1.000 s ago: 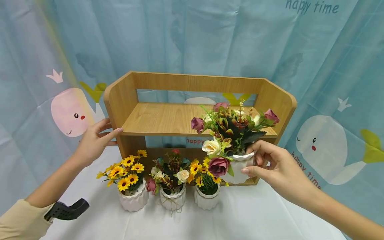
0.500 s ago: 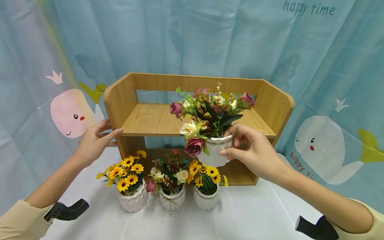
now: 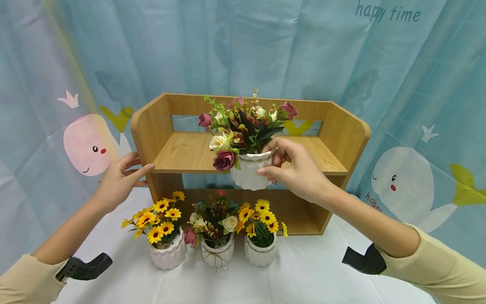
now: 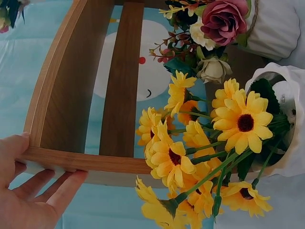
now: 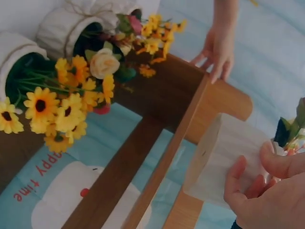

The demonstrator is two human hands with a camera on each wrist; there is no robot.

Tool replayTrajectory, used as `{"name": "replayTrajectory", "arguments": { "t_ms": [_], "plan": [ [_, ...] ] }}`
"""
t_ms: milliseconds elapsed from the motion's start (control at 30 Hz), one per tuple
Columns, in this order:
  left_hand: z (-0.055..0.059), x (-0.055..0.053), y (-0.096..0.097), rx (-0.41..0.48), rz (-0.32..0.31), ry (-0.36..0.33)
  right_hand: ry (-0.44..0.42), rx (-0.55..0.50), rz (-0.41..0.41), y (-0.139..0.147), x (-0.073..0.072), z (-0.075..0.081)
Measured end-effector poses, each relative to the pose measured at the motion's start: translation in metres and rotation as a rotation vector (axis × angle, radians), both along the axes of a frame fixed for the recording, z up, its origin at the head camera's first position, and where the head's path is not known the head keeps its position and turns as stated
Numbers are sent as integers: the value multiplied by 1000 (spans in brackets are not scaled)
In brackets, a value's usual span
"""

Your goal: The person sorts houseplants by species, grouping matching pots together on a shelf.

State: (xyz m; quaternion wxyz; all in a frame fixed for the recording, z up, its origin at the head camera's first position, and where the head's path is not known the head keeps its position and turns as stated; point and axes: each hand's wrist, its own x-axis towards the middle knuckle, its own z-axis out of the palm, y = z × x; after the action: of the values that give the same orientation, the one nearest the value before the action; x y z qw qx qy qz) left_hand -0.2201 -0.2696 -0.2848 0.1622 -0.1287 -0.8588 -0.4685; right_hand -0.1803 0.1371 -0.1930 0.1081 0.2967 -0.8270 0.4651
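Observation:
My right hand [image 3: 294, 166] holds a white scalloped flowerpot [image 3: 250, 171] by its rim, thumb in front. Mauve and cream artificial roses [image 3: 243, 126] fill this pot. It hangs in the air before the upper board of a two-tier wooden shelf [image 3: 190, 147]; the right wrist view shows the pot's underside [image 5: 205, 155] free of contact. At the shelf's left side panel [image 3: 146, 139], my left hand [image 3: 121, 177] grips the front edge, thumb on the edge and fingers along the outer face, as the left wrist view also shows [image 4: 38, 191].
On the white cloth before the shelf stand three white pots: sunflowers on the left [image 3: 168, 253], mixed roses tied with twine in the middle [image 3: 218, 251], sunflowers on the right [image 3: 260, 252]. A blue printed curtain [image 3: 243, 50] hangs behind.
My right hand has carried the rose pot leftward and up, from the shelf's right side to in front of the middle of the upper board. The left hand stays put.

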Motion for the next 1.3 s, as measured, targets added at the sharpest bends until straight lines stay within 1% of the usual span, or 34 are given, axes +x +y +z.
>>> {"name": "replayTrajectory", "arguments": {
  "t_ms": [167,433,767,933,1067,1300],
  "plan": [
    [1,0,0,-11,7,-8,-30,-6,-1,-11,-13,5],
    [2,1,0,4,-1,-16,-63,4,9,-31,-29,11],
    [1,1,0,0,-2,-8,-81,-25,-8,-56,-54,13],
    [1,1,0,6,-12,-4,-87,-41,9,-67,-65,12],
    [0,1,-2,2,-11,13,-82,-43,21,-77,-75,11],
    [-1,0,-5,14,-18,24,-75,-42,6,-95,-91,8]
  ]
}}
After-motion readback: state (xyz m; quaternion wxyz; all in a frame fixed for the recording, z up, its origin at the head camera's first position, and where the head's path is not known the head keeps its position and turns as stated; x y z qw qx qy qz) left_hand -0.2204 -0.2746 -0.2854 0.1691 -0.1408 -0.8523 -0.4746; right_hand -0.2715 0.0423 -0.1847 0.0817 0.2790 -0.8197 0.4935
